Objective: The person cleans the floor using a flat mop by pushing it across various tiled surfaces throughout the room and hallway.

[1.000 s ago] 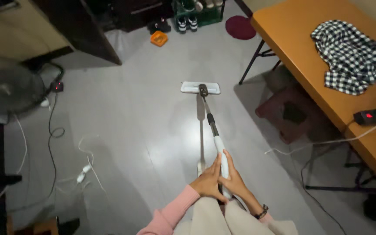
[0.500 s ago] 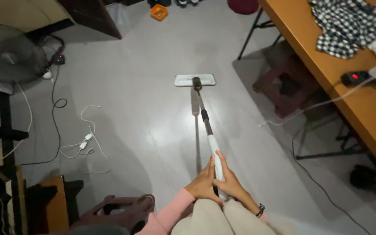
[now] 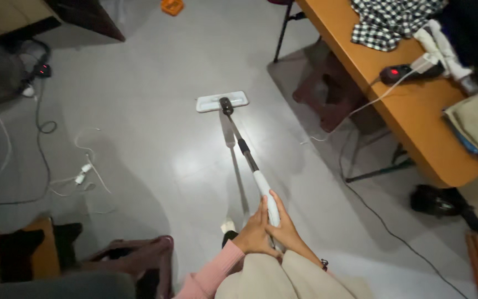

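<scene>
Flat mop (image 3: 243,149) on grey floor

White rectangular head lies flat, dark pole with white grip slanting back, upper end clasped between 2 hands.

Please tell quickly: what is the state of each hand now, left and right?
Left hand: closed, fingers on the white mop handle.
Right hand: closed on the same mop handle.
</scene>
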